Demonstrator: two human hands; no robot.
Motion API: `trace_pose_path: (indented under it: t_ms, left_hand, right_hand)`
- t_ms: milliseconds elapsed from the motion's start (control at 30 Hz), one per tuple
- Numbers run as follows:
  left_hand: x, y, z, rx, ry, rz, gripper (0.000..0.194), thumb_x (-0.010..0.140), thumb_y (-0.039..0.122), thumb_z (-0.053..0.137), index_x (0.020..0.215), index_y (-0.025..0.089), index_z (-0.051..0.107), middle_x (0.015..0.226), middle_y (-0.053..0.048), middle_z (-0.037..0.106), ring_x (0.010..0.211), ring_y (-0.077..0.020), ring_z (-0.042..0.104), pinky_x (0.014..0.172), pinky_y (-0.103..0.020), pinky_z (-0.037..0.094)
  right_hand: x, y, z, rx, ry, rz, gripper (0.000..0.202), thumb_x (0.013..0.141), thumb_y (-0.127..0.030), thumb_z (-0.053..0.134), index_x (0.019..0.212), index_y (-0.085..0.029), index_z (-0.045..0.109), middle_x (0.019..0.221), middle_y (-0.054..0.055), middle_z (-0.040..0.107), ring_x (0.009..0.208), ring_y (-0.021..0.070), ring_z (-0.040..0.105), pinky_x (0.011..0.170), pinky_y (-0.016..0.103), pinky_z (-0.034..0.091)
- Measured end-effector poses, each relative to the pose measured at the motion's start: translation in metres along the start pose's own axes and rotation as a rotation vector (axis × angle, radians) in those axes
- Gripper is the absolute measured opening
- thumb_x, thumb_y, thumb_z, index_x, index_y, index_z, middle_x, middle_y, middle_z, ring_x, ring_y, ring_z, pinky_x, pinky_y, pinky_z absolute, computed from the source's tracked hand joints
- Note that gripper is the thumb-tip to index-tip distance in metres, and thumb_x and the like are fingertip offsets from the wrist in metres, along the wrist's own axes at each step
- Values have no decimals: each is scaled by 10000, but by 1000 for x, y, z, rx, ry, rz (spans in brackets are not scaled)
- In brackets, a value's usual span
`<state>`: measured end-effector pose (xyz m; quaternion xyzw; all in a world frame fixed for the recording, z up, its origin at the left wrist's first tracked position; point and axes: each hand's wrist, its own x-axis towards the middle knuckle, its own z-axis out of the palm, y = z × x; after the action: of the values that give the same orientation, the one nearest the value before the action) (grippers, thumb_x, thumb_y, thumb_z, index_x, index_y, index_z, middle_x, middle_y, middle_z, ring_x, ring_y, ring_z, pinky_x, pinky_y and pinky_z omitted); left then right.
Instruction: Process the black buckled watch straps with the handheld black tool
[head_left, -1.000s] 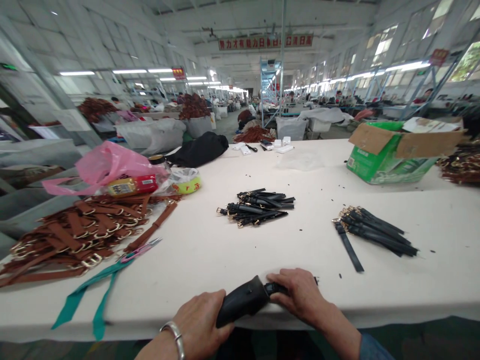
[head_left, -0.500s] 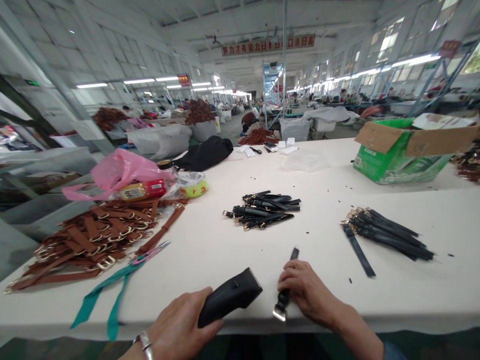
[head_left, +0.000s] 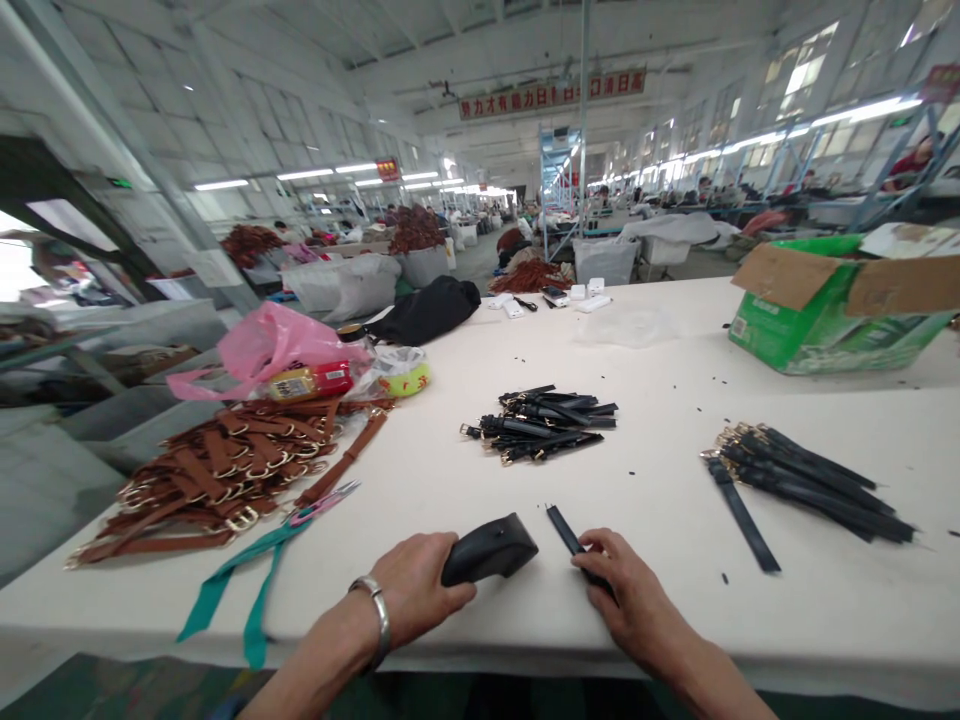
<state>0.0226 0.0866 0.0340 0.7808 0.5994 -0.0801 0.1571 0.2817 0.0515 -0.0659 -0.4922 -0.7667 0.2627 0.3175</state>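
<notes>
The left hand [head_left: 420, 588] has its grip closed around the handle of a black handheld tool [head_left: 489, 550], whose blunt front end points right and up above the table [head_left: 420, 480]. A metal bracelet [head_left: 381, 615] circles that wrist. The right hand [head_left: 626, 598] has its grip pinched on one black strap [head_left: 562, 530], which lies at a slant near the table's front edge, its far end free and close to the tool but apart from it; the near end is hidden by the fingers.

Beyond the hands, mid-table, lies a loose pile of black straps [head_left: 555, 430] with small buckles. Farther right, a neater bundle of black straps [head_left: 810, 488] has its buckles gathered at the left end. At left are a heap of brown straps [head_left: 217, 455], scissors [head_left: 304, 515] with a green ribbon [head_left: 214, 588], and a pink bag [head_left: 262, 340]. A green box [head_left: 784, 320] stands open at the far right.
</notes>
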Motion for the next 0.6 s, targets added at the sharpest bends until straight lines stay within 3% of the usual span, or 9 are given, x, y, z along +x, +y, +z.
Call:
trace_pose_path:
  t_ms: [200, 367, 600]
  left_hand:
    - [19, 10, -15, -122, -140, 9, 331, 685, 468, 465, 849, 200, 568, 685, -16, 641, 488, -142, 590, 430, -221, 403]
    - [37, 11, -1, -189, -236, -8, 373, 658, 502, 479, 845, 188, 556, 660, -18, 632, 393, -136, 566, 300, -193, 354]
    - [77, 22, 9, -195, -274, -7, 367, 649, 481, 491, 807, 158, 565, 629, -39, 624, 353, -130, 543, 281, -191, 362]
  right_hand:
    - [-2, 0, -6, 20, -95, -46, 371, 693, -16, 436, 958, -234, 579, 918, 33, 597, 896, 193, 486, 786, 318, 407]
    - [-1, -2, -8, 81, -94, -56, 278, 752, -61, 444, 916, -223, 600, 932, 37, 596, 895, 187, 482, 767, 306, 406]
    - [0, 4, -4, 101, -82, -49, 250, 756, -72, 452, 890, -211, 612, 925, 50, 590, 881, 191, 479, 756, 316, 402]
